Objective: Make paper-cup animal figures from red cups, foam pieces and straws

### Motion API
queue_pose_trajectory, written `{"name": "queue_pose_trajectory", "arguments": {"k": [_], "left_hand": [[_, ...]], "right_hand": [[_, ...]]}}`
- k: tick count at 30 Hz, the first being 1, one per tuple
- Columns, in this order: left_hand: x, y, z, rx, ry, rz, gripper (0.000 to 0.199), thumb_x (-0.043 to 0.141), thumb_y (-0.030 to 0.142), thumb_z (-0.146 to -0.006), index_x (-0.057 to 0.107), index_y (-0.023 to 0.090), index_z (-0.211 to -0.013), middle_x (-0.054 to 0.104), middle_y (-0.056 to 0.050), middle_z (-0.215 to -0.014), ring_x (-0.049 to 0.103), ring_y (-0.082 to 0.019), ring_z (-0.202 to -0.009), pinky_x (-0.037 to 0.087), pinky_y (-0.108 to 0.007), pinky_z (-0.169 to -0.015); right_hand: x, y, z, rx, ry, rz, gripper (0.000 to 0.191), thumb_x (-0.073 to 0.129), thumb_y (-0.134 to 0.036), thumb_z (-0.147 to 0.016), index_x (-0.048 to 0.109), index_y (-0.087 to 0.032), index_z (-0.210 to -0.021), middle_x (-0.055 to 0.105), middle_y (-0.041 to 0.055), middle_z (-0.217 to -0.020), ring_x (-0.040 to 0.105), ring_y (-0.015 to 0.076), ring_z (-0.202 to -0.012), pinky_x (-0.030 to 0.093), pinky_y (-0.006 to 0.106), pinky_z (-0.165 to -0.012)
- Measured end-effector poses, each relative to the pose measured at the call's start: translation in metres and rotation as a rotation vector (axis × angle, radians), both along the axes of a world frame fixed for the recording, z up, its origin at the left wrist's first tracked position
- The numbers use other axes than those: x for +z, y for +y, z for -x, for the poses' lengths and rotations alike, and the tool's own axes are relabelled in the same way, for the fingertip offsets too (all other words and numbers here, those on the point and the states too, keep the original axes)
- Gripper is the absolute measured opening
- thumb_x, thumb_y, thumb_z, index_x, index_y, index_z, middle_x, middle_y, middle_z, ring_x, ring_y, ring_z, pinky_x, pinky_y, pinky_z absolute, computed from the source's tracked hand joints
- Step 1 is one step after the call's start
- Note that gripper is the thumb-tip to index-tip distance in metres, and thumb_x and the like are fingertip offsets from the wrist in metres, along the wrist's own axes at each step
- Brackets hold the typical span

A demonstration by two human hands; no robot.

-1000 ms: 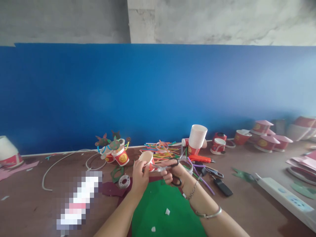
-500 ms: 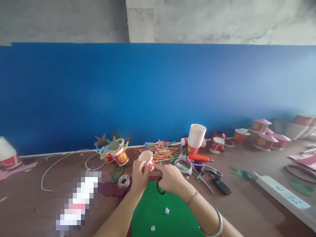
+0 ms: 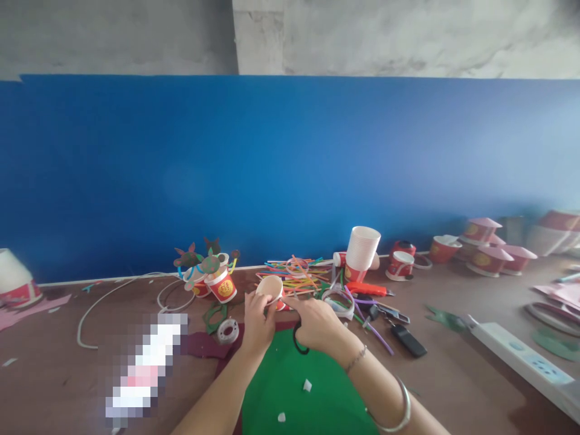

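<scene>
Left grip [image 3: 258, 323] clamped around a paper cup [image 3: 270, 289]. Right grip [image 3: 315, 323] partly open, index finger stretched toward the cup's side, other fingers curled above black scissors [image 3: 296, 339]; only one handle loop in view, so no telling whether clamped on them. Cup held over the desk, just in front of the straw heap, tipped well over: long axis running from the white mouth at upper left down to the red-printed base at lower right, beside the right grip's index finger.

Behind everything, a blue wall [image 3: 272, 169]. Below it, a brown desk [image 3: 54, 338], with a green felt sheet [image 3: 299, 386] under the forearms and a white power strip [image 3: 516, 353] at right. Apparently done: red cups with pink tops [image 3: 489, 261] at far right and a red cup with felt and straw trim [image 3: 221, 285] left of centre. Apparently left: a stack of plain white cups [image 3: 363, 248] and a heap of coloured straws [image 3: 290, 275]. No cut visible on the held cup. Smallest nearby: an orange utility knife [image 3: 367, 289], a tape roll [image 3: 227, 331], white scraps [image 3: 307, 385] on the felt.
</scene>
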State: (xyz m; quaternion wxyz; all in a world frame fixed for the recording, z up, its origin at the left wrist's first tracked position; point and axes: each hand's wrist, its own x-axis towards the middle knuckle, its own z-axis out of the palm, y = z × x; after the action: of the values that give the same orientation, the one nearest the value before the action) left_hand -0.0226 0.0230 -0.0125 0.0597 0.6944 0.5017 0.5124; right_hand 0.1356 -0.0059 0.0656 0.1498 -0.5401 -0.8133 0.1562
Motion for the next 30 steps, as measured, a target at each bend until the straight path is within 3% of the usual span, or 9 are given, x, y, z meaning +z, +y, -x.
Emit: {"name": "queue_pose_trajectory", "arguments": {"k": [2,4,8,13,17,20,23,26,30], "left_hand": [[0.000,0.000,-0.001,-0.008,-0.029,0.001,0.013,0.052,0.027,-0.083,0.058,0.021,-0.073,0.061,-0.003,-0.075,0.053,-0.023,-0.090,0.026,-0.049,-0.101],[0.002,-0.002,-0.002,-0.012,-0.145,-0.021,0.009,0.055,0.028,-0.081,0.058,0.020,-0.085,0.061,-0.006,-0.088,0.053,-0.024,-0.096,0.029,-0.047,-0.100],[0.007,-0.005,-0.007,-0.074,-0.560,0.026,0.060,0.063,0.032,-0.076,0.036,0.018,-0.128,0.047,-0.015,-0.125,0.048,-0.025,-0.115,0.038,-0.039,-0.097],[0.006,-0.003,-0.008,-0.259,-0.813,0.323,0.056,0.065,0.042,-0.073,0.048,0.016,-0.119,0.058,-0.013,-0.114,0.057,-0.023,-0.104,0.042,-0.036,-0.091],[0.003,0.000,-0.006,-0.268,-0.856,0.397,0.049,0.066,0.043,-0.070,0.055,0.016,-0.109,0.064,-0.010,-0.098,0.061,-0.020,-0.088,0.047,-0.032,-0.080],[0.004,0.000,-0.005,-0.222,-0.804,0.391,0.051,0.071,0.040,-0.066,0.055,0.017,-0.108,0.065,-0.007,-0.094,0.061,-0.018,-0.083,0.048,-0.029,-0.074],[0.006,0.001,-0.005,-0.178,-0.797,0.411,0.049,0.073,0.041,-0.063,0.057,0.016,-0.101,0.065,-0.005,-0.087,0.061,-0.017,-0.076,0.048,-0.027,-0.069],[0.008,0.003,-0.006,-0.158,-0.949,0.457,0.050,0.072,0.046,-0.063,0.056,0.016,-0.100,0.064,-0.004,-0.081,0.061,-0.016,-0.069,0.050,-0.028,-0.064],[0.013,0.006,-0.006,-0.240,-1.334,0.507,0.044,0.064,0.049,-0.071,0.054,0.015,-0.097,0.062,-0.002,-0.072,0.062,-0.015,-0.062,0.053,-0.031,-0.063]], "right_hand": [[0.001,-0.001,0.000,-0.014,-0.029,-0.024,0.063,0.052,-0.008,-0.056,0.060,-0.024,-0.117,0.070,0.0073,-0.087,0.062,0.0248,-0.081,0.039,0.029,-0.065],[0.003,0.002,-0.001,0.011,0.150,0.104,0.061,0.057,-0.011,-0.057,0.060,-0.023,-0.116,0.069,0.0054,-0.084,0.061,0.0225,-0.075,0.038,0.027,-0.061],[0.013,0.009,-0.005,0.111,0.731,0.525,0.061,0.061,-0.021,-0.062,0.055,-0.021,-0.123,0.065,0.0004,-0.076,0.050,0.0117,-0.055,0.032,0.021,-0.048],[0.020,0.009,-0.012,0.212,0.997,0.705,0.054,0.061,-0.020,-0.067,0.058,-0.023,-0.120,0.052,-0.0062,-0.057,0.032,0.0051,-0.045,0.021,0.018,-0.043],[0.018,0.010,-0.014,0.216,0.795,0.572,0.062,0.060,-0.018,-0.064,0.054,-0.023,-0.125,0.061,-0.0021,-0.071,0.044,0.0086,-0.052,0.032,0.020,-0.048],[0.014,0.008,-0.014,0.102,0.352,0.184,0.070,0.056,-0.012,-0.059,0.052,-0.024,-0.127,0.068,0.0035,-0.089,0.057,0.0168,-0.070,0.040,0.026,-0.062],[0.011,0.006,-0.014,0.015,-0.066,-0.121,0.072,0.050,-0.008,-0.058,0.051,-0.024,-0.129,0.070,0.0069,-0.088,0.061,0.0226,-0.082,0.039,0.031,-0.075],[0.009,0.006,-0.014,0.016,-0.165,-0.146,0.076,0.047,-0.009,-0.061,0.043,-0.023,-0.135,0.071,0.0069,-0.089,0.063,0.0231,-0.085,0.039,0.030,-0.075],[0.002,0.006,-0.008,0.016,-0.047,-0.033,0.068,0.051,-0.018,-0.067,0.040,-0.021,-0.134,0.069,0.0076,-0.094,0.063,0.0226,-0.085,0.039,0.027,-0.068]]}}
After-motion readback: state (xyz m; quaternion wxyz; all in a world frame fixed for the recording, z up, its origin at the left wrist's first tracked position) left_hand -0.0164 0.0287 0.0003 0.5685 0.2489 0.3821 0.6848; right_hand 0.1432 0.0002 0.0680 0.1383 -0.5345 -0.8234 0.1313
